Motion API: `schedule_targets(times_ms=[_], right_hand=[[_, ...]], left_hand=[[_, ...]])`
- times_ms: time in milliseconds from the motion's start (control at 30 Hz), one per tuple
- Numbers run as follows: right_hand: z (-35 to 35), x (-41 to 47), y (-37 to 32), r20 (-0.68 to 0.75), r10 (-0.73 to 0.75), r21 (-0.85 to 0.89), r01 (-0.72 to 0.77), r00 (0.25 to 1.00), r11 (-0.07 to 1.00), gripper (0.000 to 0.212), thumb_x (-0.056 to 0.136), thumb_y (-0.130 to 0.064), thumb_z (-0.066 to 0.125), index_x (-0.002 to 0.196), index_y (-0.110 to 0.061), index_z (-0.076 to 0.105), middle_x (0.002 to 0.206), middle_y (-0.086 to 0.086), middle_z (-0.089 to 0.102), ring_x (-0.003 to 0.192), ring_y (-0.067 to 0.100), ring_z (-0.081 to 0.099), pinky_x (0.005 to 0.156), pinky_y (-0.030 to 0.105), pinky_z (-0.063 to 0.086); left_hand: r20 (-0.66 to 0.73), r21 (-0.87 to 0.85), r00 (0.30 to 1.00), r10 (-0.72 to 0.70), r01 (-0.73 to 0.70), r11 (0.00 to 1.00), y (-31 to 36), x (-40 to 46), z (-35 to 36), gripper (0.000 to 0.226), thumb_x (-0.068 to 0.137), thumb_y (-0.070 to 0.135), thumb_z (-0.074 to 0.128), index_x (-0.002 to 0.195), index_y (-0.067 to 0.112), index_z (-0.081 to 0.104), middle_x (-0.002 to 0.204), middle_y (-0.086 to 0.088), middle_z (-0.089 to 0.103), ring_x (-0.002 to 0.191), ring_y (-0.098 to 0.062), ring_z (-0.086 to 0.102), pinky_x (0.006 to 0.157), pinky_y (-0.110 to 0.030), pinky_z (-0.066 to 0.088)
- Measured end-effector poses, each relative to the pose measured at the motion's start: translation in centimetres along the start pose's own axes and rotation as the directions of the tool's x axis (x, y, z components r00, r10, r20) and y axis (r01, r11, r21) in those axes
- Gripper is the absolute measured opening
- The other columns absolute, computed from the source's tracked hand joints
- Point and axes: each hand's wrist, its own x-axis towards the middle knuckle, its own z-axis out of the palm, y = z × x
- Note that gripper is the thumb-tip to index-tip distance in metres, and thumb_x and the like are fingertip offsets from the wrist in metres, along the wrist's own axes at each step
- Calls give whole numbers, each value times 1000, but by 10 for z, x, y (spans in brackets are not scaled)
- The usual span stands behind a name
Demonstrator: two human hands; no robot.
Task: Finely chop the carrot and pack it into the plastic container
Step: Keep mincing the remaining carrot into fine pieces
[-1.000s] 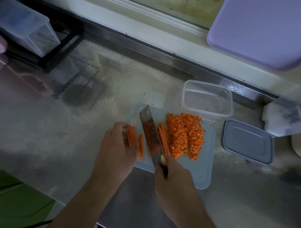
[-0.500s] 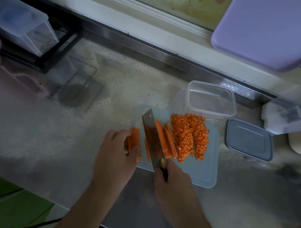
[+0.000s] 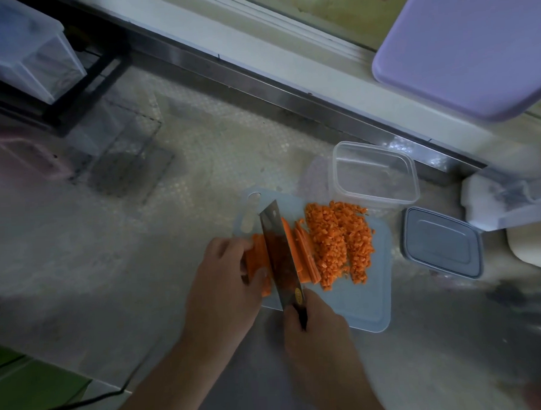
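A pale blue cutting board (image 3: 364,305) lies on the counter. On it my left hand (image 3: 225,277) grips a carrot piece (image 3: 255,257) with curled fingers. My right hand (image 3: 316,329) holds the dark handle of a cleaver (image 3: 280,253), whose blade stands in the carrot beside my left fingers. Cut carrot slices (image 3: 304,252) lean to the right of the blade, and a heap of finely diced carrot (image 3: 341,242) lies further right. The clear plastic container (image 3: 375,173) stands empty behind the board.
The container's grey lid (image 3: 442,245) lies right of the board. A purple board (image 3: 472,41) leans at the upper right above a metal ledge (image 3: 258,79). A clear bin (image 3: 27,50) on a black rack sits far left. A white object (image 3: 508,202) stands at the right edge.
The cleaver has shifted slightly left along the carrot, leaving more slices to the right of the blade. My left hand has drawn back with it.
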Motion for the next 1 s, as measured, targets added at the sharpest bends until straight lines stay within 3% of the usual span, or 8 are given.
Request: schedule_targets(times_ms=[100,200,367,600,767,900,1000], right_hand=[[0,0,-2,-15,1,19,-1,1000,1000,21,103,-31,49,84,-21,51,73,-1,61,67,7,57,55,23,41],[0,0,-4,-43,-3,28,4,999,1000,23,103,-33,49,83,-22,50,72,-1,61,68,7,58,57,25,43],[4,-1,-9,-22,13,24,-13,1000,1000,22,104,-33,46,85,-24,51,75,-4,62,66,8,58,56,22,40],[5,-2,-16,-10,29,-13,-29,1000,999,24,104,-31,45,82,-24,51,74,-4,60,66,7,56,53,20,37],[5,1,-20,3,46,-26,-46,999,999,25,104,-32,45,81,-25,51,75,-3,60,66,7,55,52,20,36],[9,2,-23,25,51,-61,-49,998,997,24,105,-29,43,82,-26,51,78,-7,58,67,5,53,52,16,38],[9,0,-26,9,62,-50,-61,998,997,27,105,-31,42,80,-25,51,77,-7,58,67,5,52,52,15,38]], left_hand=[[16,33,995,103,-103,994,-4,0,-5,40,88,26,79,124,34,64,120,20,44,90,-2,62,73,-28,60],[36,96,972,233,-235,967,-14,-2,-6,36,92,28,75,128,27,69,125,20,51,96,-8,65,75,-32,61],[41,176,938,345,-347,921,-23,-1,-2,26,93,31,72,117,21,73,125,14,59,103,-12,63,81,-24,55],[52,191,896,442,-443,876,-29,3,-1,15,99,29,68,111,20,72,125,15,61,102,-15,63,79,-32,58],[92,174,884,458,-467,867,-31,6,-4,21,99,37,64,110,22,72,126,15,61,105,-14,63,82,-27,55],[111,165,852,511,-523,836,-35,11,-4,19,100,28,64,109,16,75,123,6,66,104,-16,62,90,-16,45],[123,164,845,521,-535,829,-37,17,-4,15,98,24,68,106,15,76,122,5,68,104,-18,64,86,-18,46]])
